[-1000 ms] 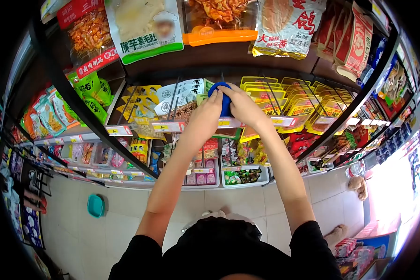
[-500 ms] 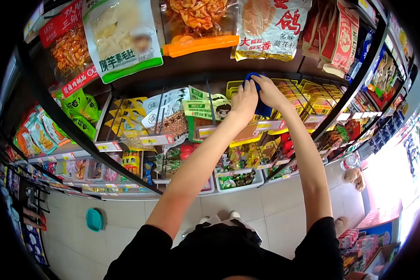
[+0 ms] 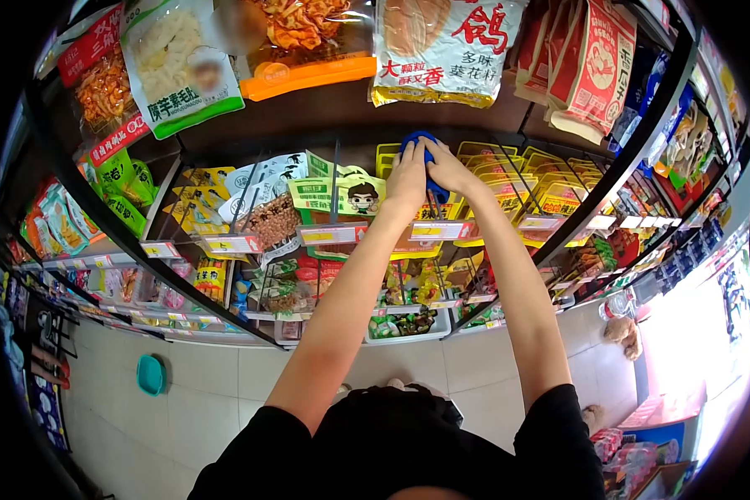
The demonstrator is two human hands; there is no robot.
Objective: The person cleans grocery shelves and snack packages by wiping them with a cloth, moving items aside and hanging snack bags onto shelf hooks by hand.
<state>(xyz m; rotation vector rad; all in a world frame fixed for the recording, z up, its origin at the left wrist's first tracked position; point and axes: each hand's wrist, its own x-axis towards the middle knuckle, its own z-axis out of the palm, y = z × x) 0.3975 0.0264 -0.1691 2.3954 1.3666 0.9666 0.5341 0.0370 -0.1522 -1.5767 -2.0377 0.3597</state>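
A blue cloth [image 3: 420, 137] is bunched under both of my hands at the shelf with the yellow snack packs. My left hand [image 3: 406, 181] presses on it, fingers together and pointing toward the back of the shelf. Close against it, my right hand [image 3: 448, 172] grips the same cloth, part of which hangs below the fingers. Yellow packs [image 3: 508, 192] stand in rows right of my hands. Just to the left is a green-topped pouch with a cartoon face [image 3: 362, 198]. My palms and some fingertips are hidden.
Large hanging snack bags [image 3: 437, 50] line the upper shelf. Black shelf posts [image 3: 621, 150] slant down on both sides, and thin dividers separate the packs. Price tags [image 3: 442, 231] run along the front edge. A teal basin [image 3: 151, 375] sits on the tiled floor; a furry animal [image 3: 622, 335] lies at right.
The view has shifted, so the shelves appear farther left. Both hands remain together on the blue cloth, with my right hand now lower and closer beside my left.
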